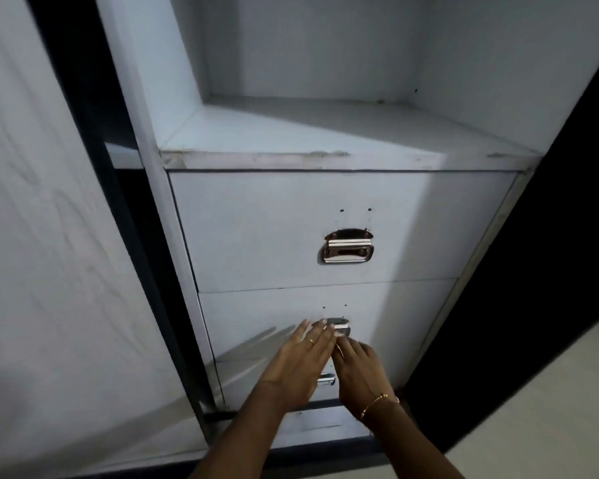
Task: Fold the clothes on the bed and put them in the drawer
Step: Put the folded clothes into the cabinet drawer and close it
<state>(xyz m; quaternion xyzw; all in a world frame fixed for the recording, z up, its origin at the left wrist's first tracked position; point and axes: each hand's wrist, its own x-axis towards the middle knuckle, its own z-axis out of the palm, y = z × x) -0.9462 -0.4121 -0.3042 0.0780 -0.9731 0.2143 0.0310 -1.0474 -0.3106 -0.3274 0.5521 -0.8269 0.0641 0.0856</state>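
Now 2 hands: left hand (305,361) flat, fingers straight on 2nd drawer (388,316); right hand (360,375) fingers straight at handle (339,326)

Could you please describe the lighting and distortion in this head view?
Head view: uneven light; the cabinet's right side lies in shadow, the left hand casts fanned shadows on the middle drawer, the top handle glints, and the wide lens splays the cabinet's edges.

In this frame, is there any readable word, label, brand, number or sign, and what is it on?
None: no text can be read anywhere in this view.
The drawer fronts are plain white, with only small screw holes.
The chrome handle shows no brand mark.
The hands hold nothing printed.
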